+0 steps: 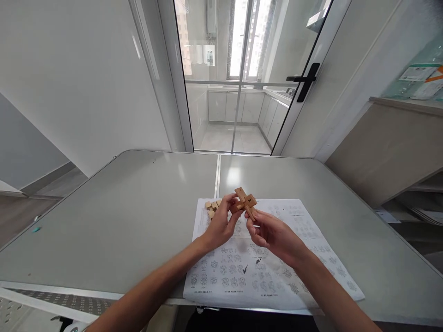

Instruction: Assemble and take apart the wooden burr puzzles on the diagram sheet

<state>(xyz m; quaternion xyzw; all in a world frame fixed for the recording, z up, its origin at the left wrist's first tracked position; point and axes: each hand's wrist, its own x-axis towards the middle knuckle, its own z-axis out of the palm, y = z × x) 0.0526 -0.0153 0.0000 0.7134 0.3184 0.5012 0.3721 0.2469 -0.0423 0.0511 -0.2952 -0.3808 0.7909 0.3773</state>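
Above the paper, both hands hold a wooden burr puzzle (pixel 245 203) made of crossing notched sticks, with a "2" showing on one end. My left hand (pixel 224 216) grips its left side between thumb and fingers. From the lower right, my right hand (pixel 268 228) pinches the stick that points down. Pale wooden puzzle pieces (pixel 212 210) lie on the paper's upper left corner, partly behind my left hand. Beneath the hands spreads a large white instruction sheet (pixel 235 288) printed with small line drawings.
The grey table (pixel 138 221) has a seam down its middle. At its far side stands a glass door (pixel 221 106) with a black handle (pixel 306 82). A shelf (pixel 391 138) on the right carries wrapped plastic bottles (pixel 420 76). A small teal object (pixel 36 229) lies near the left edge.
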